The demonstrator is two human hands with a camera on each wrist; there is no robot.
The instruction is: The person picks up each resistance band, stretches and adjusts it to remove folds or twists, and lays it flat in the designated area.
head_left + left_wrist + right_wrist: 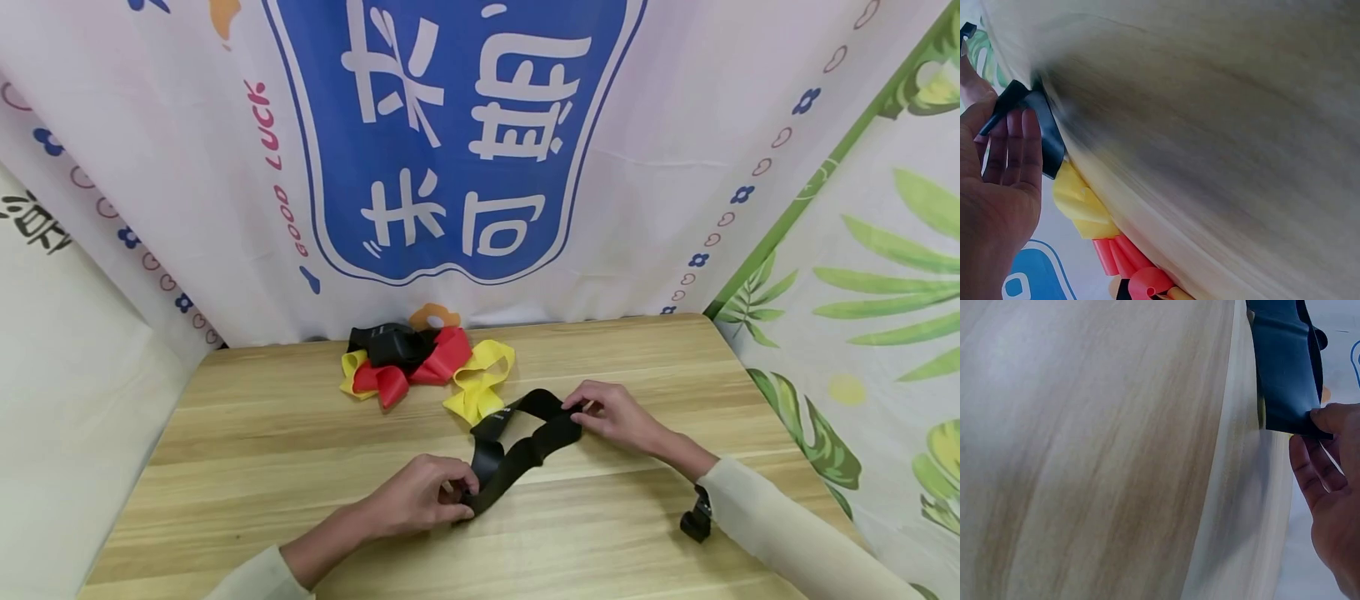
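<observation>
A black loop resistance band [517,457] with small white print is spread between both hands over the table. My left hand [423,497] pinches its near end between thumb and fingers. At the far right end, my right hand [617,415] pinches the band too. The right wrist view shows the thumb on top of the flat black band [1285,375] and fingers beneath it. In the left wrist view the same band [1052,137] passes behind the fingers. Just beyond the loop lies a twisted yellow band [477,392], close to the black band's far left corner.
A pile of crumpled bands, with a red band [444,358] and another black band [393,346], lies at the back of the wooden table [300,450]. A printed cloth [637,208] hangs right behind the back edge. A leaf-patterned cloth [870,392] borders the right side.
</observation>
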